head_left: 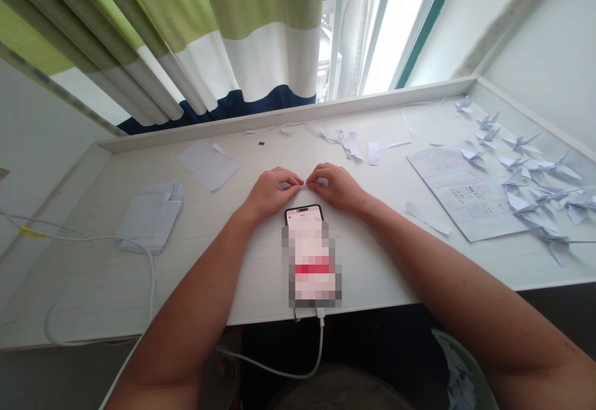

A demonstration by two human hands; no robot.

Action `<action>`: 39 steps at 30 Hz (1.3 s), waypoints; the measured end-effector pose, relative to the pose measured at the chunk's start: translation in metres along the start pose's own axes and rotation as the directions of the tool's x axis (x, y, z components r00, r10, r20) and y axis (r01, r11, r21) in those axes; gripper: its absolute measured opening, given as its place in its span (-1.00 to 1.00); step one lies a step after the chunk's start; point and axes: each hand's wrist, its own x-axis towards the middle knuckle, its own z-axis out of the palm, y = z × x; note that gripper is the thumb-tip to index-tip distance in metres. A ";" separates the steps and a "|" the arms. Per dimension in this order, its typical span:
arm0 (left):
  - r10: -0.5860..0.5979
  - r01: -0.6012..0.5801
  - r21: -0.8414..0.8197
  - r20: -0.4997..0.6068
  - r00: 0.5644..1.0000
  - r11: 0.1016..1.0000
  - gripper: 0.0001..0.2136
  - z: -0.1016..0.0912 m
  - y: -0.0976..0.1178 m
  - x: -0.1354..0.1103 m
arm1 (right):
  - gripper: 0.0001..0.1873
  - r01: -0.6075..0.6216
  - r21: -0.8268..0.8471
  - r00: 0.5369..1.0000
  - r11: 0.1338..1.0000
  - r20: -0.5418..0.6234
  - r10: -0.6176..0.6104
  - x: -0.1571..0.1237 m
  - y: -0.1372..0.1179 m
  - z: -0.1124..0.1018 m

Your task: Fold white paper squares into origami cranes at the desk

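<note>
My left hand [275, 191] and my right hand [334, 184] meet at the middle of the white desk, just beyond a phone. Both have thumb and fingers pinched on a small piece of white paper [304, 187], mostly hidden by the fingertips. Its folded shape is too small to make out. The phone [311, 255] lies face up between my forearms with its screen lit and partly blurred, a white charging cable [321, 335] plugged into its near end.
Several folded paper cranes [521, 143] cluster at the right, some on a printed sheet [470, 192]. Paper strips [347, 143] lie at the back. A paper stack [149, 220] and loose sheets [209, 164] are on the left. The cable [151, 273] crosses the left front edge.
</note>
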 end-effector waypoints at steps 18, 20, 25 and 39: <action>-0.169 0.170 -0.077 0.020 0.985 0.982 -0.87 0.000 0.008 0.003 | -0.73 -0.140 0.357 0.985 0.924 -0.043 0.166 0.000 0.003 -0.004; -0.193 0.194 -0.094 0.015 0.981 0.977 -0.88 0.001 0.008 0.003 | -0.68 -0.147 0.395 0.983 0.907 -0.042 0.177 0.001 0.006 -0.002; -0.245 0.241 -0.154 -0.003 0.970 0.958 -0.88 0.004 0.007 0.003 | -0.66 -0.138 0.384 0.985 0.913 -0.040 0.166 0.003 0.008 0.002; -0.320 0.313 -0.268 0.020 0.947 0.911 -0.85 0.008 0.010 0.005 | -0.78 -0.154 0.356 0.979 0.922 -0.070 0.190 0.002 0.006 0.002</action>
